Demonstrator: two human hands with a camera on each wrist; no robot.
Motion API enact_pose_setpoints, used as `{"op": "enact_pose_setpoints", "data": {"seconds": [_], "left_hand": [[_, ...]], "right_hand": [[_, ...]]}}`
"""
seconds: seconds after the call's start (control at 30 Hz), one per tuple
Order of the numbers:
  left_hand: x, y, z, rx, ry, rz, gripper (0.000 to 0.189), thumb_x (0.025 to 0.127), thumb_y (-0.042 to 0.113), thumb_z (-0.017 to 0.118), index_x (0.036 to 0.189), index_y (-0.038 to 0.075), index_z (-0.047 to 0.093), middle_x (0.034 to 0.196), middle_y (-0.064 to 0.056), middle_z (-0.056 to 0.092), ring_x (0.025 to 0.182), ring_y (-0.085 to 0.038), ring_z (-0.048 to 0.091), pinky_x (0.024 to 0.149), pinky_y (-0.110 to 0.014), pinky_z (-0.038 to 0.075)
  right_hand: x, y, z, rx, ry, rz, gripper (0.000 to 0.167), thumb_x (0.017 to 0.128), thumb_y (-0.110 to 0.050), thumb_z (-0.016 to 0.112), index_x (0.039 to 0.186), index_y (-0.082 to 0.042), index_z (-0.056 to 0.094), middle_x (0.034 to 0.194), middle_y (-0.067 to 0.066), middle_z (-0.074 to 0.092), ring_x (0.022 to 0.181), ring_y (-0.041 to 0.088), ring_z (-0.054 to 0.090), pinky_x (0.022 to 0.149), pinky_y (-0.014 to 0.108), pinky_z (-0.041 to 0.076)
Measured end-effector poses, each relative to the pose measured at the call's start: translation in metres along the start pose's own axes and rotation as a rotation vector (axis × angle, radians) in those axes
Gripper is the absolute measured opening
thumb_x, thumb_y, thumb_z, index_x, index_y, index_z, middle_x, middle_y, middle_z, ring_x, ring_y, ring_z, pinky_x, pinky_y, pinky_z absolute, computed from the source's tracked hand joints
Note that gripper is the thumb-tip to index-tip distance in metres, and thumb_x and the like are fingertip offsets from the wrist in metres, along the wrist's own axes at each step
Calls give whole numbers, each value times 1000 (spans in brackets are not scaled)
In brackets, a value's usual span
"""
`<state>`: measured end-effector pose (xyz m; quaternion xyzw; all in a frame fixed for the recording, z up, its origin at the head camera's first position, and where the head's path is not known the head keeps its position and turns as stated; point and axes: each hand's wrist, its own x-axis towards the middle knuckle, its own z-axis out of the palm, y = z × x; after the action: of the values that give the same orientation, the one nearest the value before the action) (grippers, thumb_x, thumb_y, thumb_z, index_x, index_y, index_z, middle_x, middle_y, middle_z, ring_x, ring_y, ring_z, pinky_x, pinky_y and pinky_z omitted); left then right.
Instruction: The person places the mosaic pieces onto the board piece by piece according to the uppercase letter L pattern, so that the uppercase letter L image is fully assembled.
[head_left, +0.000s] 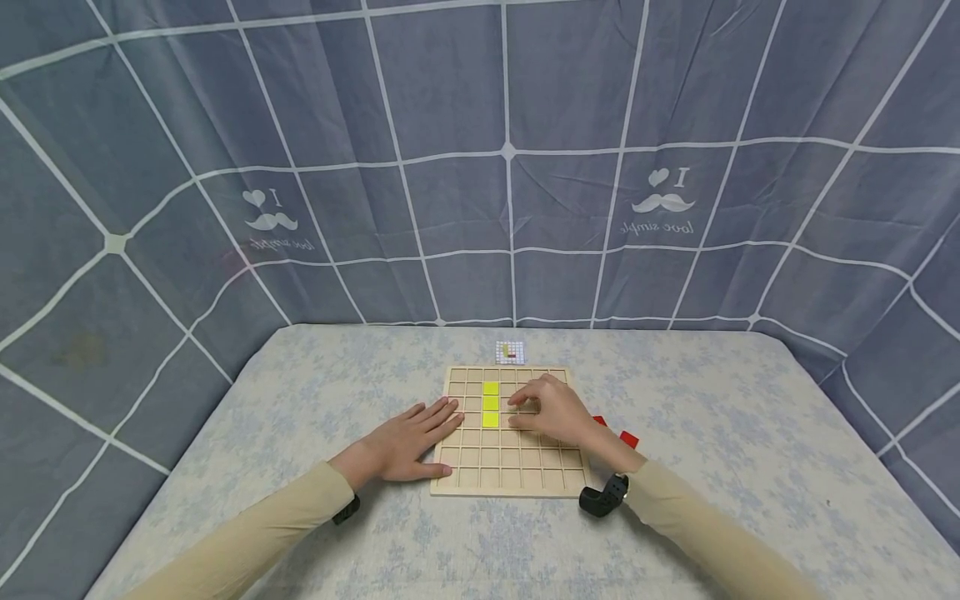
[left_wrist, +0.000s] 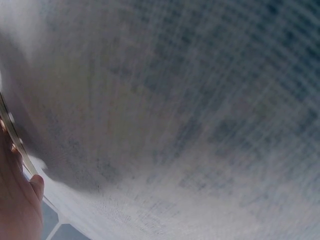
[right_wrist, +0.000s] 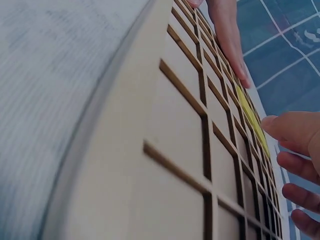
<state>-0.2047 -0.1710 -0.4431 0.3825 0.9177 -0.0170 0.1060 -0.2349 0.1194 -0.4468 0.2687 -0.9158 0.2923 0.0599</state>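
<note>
A wooden grid board [head_left: 510,482] lies on the table, with three yellow square tiles [head_left: 491,403] in one column of its cells. My left hand [head_left: 417,440] rests with fingers spread on the board's left edge, the thumb lower down along the same side. Just right of the yellow tiles, my right hand [head_left: 553,410] hovers over the cells, thumb and fingers bent apart with a gap between them. Nothing shows between the thumb [right_wrist: 287,127] and fingers in the right wrist view. Two red tiles [head_left: 628,439] lie beyond the board's right side, partly behind the right forearm.
A small card [head_left: 510,352] printed with a grid and coloured squares lies behind the board's far edge. Patterned cloth covers the table [head_left: 360,367]. A blue checked curtain [head_left: 450,208] hangs behind and at the sides. Each wrist wears a dark strap [head_left: 604,495].
</note>
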Motion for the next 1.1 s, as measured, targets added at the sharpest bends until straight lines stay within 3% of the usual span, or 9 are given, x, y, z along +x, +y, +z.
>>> {"op": "enact_pose_setpoints", "data": {"seconds": [0.3,0.57,0.83,1.1], "left_hand": [[-1,-1,-1,-2,7,11,82,94,65,37,156,18,13,163,-7,7,151,-24,8,120,-48,18],[-1,-1,-1,1,9,15,82,95,65,38,156,17,12,163,-8,7,151,-25,9,120,-49,18],[0,1,-1,-1,9,19,82,95,65,37,156,17,13,163,-8,8,151,-25,9,120,-49,18],[0,0,0,-1,16,26,82,95,65,36,156,17,14,163,-8,8,151,-25,9,120,-49,18]], "right_hand": [[-16,21,-26,-27,46,4,21,80,-27,78,98,-16,76,90,-3,68,85,16,58,74,31,50],[-34,37,-47,-27,49,46,19,80,-28,79,96,-17,75,90,-3,69,85,18,58,70,30,48],[-54,51,-58,-74,62,72,12,78,-29,80,87,-23,73,84,-11,67,81,11,56,68,26,47],[-72,60,-64,-90,61,110,13,74,-28,83,80,-24,72,77,-13,66,78,12,56,69,29,47]]}}
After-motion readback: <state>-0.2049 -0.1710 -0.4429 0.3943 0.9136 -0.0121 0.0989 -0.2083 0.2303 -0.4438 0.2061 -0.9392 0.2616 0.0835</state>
